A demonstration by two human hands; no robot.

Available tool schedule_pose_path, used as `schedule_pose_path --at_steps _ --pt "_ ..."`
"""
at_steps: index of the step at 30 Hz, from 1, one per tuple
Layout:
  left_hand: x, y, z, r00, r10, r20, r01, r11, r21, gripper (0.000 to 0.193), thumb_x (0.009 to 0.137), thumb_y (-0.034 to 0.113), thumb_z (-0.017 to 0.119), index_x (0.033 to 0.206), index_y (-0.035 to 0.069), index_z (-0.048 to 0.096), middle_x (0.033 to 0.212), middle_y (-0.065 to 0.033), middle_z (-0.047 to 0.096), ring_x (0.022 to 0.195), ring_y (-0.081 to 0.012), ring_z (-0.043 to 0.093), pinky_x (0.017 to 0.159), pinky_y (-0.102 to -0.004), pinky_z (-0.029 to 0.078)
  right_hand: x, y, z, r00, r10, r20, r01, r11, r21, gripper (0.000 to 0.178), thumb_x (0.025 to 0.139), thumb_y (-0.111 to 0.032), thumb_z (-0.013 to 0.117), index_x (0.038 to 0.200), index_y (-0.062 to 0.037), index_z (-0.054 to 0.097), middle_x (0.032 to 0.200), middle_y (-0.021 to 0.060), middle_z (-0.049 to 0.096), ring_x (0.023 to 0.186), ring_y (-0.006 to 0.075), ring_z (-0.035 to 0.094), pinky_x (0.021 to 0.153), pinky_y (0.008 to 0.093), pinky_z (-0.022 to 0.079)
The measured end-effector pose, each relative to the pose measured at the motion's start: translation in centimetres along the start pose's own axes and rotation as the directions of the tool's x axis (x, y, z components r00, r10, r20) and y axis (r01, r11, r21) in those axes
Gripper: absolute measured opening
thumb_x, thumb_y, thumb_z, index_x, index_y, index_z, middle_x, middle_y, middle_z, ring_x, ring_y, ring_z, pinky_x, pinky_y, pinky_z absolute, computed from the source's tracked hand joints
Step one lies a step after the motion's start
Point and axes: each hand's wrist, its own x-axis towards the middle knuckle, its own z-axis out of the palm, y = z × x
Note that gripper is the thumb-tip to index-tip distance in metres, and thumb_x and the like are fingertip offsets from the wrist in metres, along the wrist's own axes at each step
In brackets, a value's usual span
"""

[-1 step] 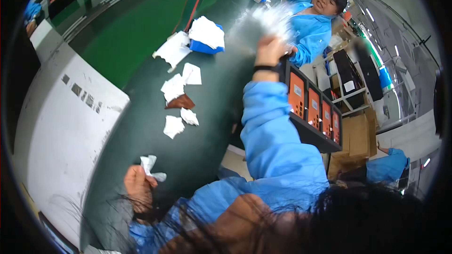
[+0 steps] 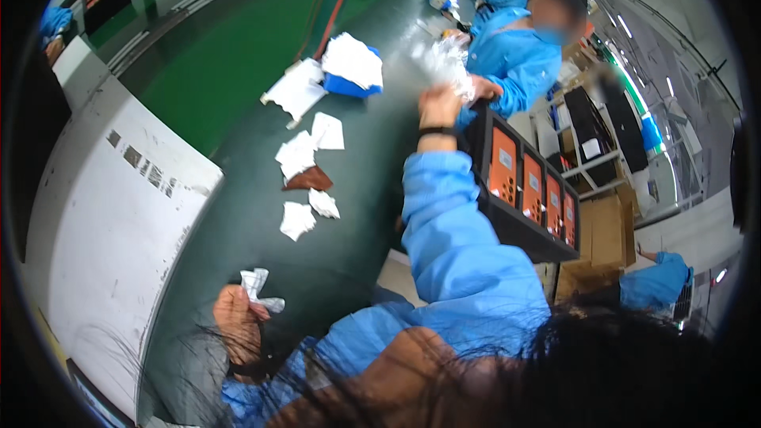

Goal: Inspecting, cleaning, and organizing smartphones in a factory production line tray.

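My left hand [image 2: 239, 311] is closed on a crumpled white wipe [image 2: 255, 284] low over the green table. My right arm reaches far forward, and my right hand [image 2: 440, 105] grips a bunch of crumpled clear plastic film [image 2: 445, 62], somewhat blurred. Right behind the film is the hand of a co-worker in blue; whether it touches the film I cannot tell. Between my hands, several white wipes [image 2: 297, 154] lie scattered beside a brown cloth [image 2: 309, 178]. A blue bin [image 2: 353, 87] heaped with white wipes [image 2: 353, 59] stands farther back.
A black tray [image 2: 519, 226] holding several orange panels [image 2: 533, 188] borders my right forearm. A green post [image 2: 341, 4] rises behind the bin. On the left is a white board [image 2: 103, 214]. Cardboard boxes [image 2: 594, 234] stand at the right, and co-workers [image 2: 515, 55] sit along the far side.
My right hand and the plastic film have moved slightly left and nearer to me, and the film is less blurred. The left hand still holds its wipe. The whole view has shifted a little.
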Motion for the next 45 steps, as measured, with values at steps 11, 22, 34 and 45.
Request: schedule_pose_path --at_steps 11,22,34,45 --pt "0.1 0.4 -0.2 0.997 -0.06 -0.054 0.06 0.998 0.001 0.025 0.097 0.027 0.055 0.09 0.003 0.056 0.059 -0.0074 0.059 0.049 -0.0143 0.055 0.046 -0.0261 0.043 -9.2 7.6 3.3 0.541 -0.073 -0.838 -0.332 0.897 -0.292 0.07 0.082 -0.061 0.062 0.113 0.0013 0.049 0.096 0.0147 0.058 0.085 0.03 0.063 0.078 0.0433 0.052" --pt "0.4 0.1 0.2 0.999 0.005 -0.035 -0.006 1.0 -0.028 0.02 0.096 0.022 0.056 0.087 0.003 0.057 0.066 -0.0065 0.062 0.052 -0.0133 0.057 0.048 -0.0244 0.045 -23.9 7.4 8.0 0.945 0.02 -0.326 -0.287 0.526 -0.8 0.026 0.092 -0.009 0.058 0.114 0.0054 0.057 0.091 0.0092 0.066 0.074 0.0142 0.065 0.066 0.0243 0.052" --pt "0.0 0.7 0.5 0.999 0.042 0.016 -0.042 0.998 -0.038 0.015 0.095 0.016 0.057 0.095 0.002 0.059 0.084 -0.0103 0.067 0.064 -0.0121 0.062 0.057 -0.0221 0.049 -25.1 7.6 7.9 0.958 0.055 -0.282 -0.27 0.509 -0.817 0.023 0.091 -0.003 0.055 0.112 0.0048 0.058 0.091 0.0097 0.066 0.07 0.0148 0.065 0.063 0.0232 0.052" --pt "-1.7 3.2 2.0 0.937 0.305 0.171 -0.302 0.952 -0.044 0.032 0.097 0.025 0.054 0.098 -0.004 0.069 0.091 -0.0093 0.069 0.081 -0.0154 0.064 0.07 -0.026 0.048 -27.7 6.8 9.6 0.966 0.095 -0.242 -0.259 0.455 -0.852 0.02 0.092 -0.005 0.057 0.11 0.0011 0.06 0.089 0.0073 0.066 0.069 0.0107 0.062 0.062 0.0214 0.05"
